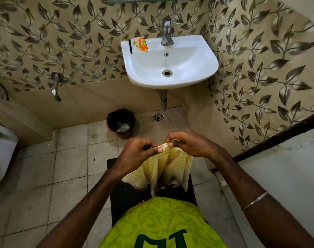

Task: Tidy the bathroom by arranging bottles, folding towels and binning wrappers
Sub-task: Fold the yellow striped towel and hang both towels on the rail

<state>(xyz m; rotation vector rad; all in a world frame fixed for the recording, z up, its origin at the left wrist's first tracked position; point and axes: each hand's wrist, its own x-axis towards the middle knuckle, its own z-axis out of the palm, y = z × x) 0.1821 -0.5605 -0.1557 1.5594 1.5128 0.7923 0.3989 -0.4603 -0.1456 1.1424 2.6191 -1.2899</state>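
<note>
Left hand (134, 153) and right hand (186, 144) both pinching one yellow towel's (170, 169) top edge; one orange wrapper (141, 44) on sink (197, 68); one bin (120, 122).

A small home bathroom: beyond the grip a white sink (170, 65) with a tap (166, 32) hangs on leaf-patterned tiles (259, 59), a bin (120, 123) and floor drain (158, 117) below it, a toilet (0, 151) far left.

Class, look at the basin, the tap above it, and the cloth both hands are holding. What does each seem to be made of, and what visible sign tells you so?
Basin: probably glazed ceramic; white, smooth, glossy highlights.
Tap: metal, likely chrome-plated; silvery and reflective, somewhat dulled.
Cloth: soft woven fabric, maybe cotton; pale yellow, faintly striped, hanging in limp folds from the left hand and right hand.
</note>
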